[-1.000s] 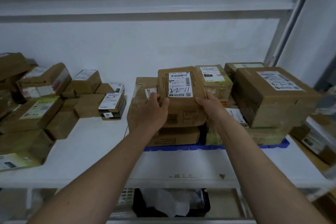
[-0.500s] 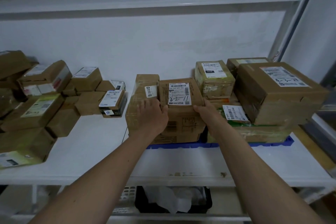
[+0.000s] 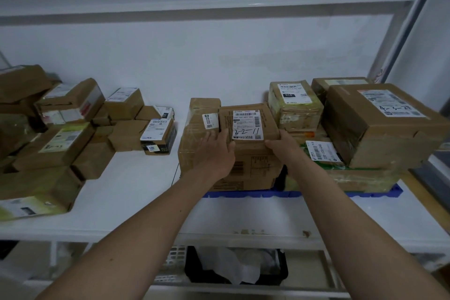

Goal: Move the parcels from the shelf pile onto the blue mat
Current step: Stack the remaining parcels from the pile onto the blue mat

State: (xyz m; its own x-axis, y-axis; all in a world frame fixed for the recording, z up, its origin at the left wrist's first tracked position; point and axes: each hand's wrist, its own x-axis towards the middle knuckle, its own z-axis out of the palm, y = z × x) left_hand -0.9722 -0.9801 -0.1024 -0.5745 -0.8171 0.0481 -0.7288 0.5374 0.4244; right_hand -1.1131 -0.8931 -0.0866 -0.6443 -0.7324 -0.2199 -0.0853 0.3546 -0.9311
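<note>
Head view: both hands clasp the labelled parcel (image 3: 248,129), left hand (image 3: 214,151) and right hand (image 3: 282,147) on opposite sides, their grip holding it atop the stack on the blue mat (image 3: 375,193). Stiff cardboard, probably light; side edges suit holding.

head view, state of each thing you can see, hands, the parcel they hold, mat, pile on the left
left hand: fingers on the parcel's left side
right hand: holding the parcel's right side
handwritten-label parcel: upright, label up, atop the boxes on the mat
blue mat: loaded with stacked boxes, only the front edge shows
shelf pile: jumbled, several boxes tilted
</note>
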